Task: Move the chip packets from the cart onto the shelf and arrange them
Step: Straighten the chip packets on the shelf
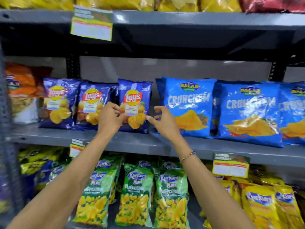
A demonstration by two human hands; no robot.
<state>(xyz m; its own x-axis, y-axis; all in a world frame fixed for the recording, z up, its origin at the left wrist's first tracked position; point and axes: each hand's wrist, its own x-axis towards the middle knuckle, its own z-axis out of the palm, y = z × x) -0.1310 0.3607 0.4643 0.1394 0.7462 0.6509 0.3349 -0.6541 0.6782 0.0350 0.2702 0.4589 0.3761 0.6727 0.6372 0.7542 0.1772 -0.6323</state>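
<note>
The left hand (110, 117) pinches the left edge of the third Lay's packet (134, 105) standing on the middle shelf (132, 142), while the right hand (162, 121) hovers half-curled and empty just beside its right edge. A careless nudge could tip it into its 2 Lay's neighbours (75, 103) — or forward off the shelf. Readable nearby: "CRUNCHEM" on the light-blue bags (189, 104), "Kurkure" on the green packs (137, 192) below — no cart in view.

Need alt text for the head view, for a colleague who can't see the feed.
Both hands reach to the middle shelf: the left hand touches the rightmost dark blue Lay's packet, the right hand hovers beside it, fingers curled. Two more Lay's packets stand left, light blue Crunchem packets right.
</note>
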